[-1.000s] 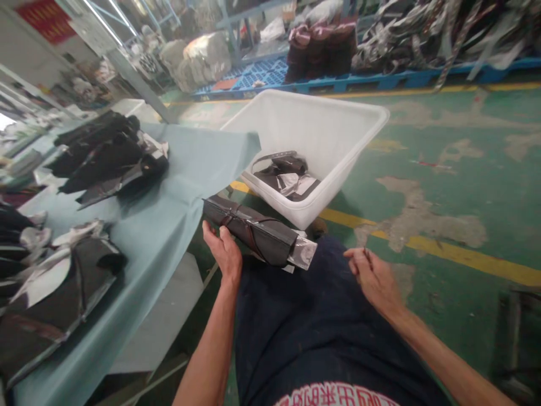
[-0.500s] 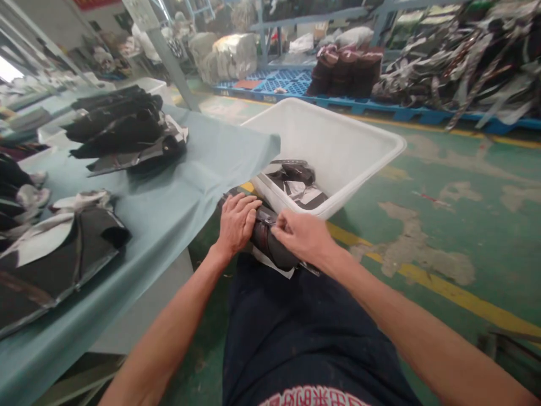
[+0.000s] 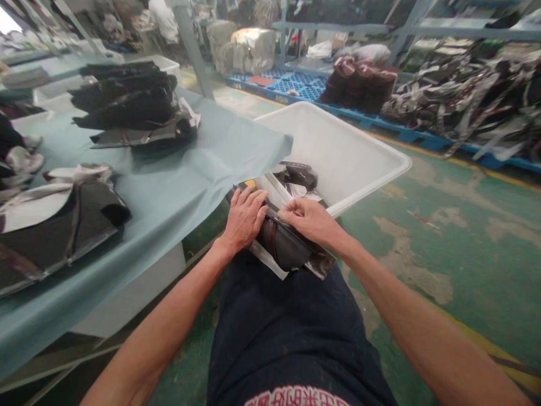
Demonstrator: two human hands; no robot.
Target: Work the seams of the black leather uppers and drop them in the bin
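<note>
A black sewn piece [image 3: 287, 248] with a brown trim line and a pale underside lies across my lap, beside the white bin. My left hand [image 3: 246, 217] rests over its upper left part, fingers curled onto the edge and holding it. Near the piece's top edge, the thumb and fingers of my right hand [image 3: 310, 221] are pinched together on its rim. The exact bit between the fingertips is hidden. Dark and white pieces [image 3: 301, 177] lie inside the white bin [image 3: 342, 152] just beyond my hands.
A table with a blue-green cover [image 3: 224, 141] is at my left. On it are a stack of black pieces [image 3: 127, 101] and a larger black-and-white piece [image 3: 63, 220]. Farther off, blue pallets [image 3: 291, 84] hold bundles and a heap of straps [image 3: 460, 96]. The green floor [image 3: 486, 254] lies at right.
The view has shifted slightly. The black piece's top edge now stands flatter, and a shiny dark flap shows at its right end. Both hands remain on it.
</note>
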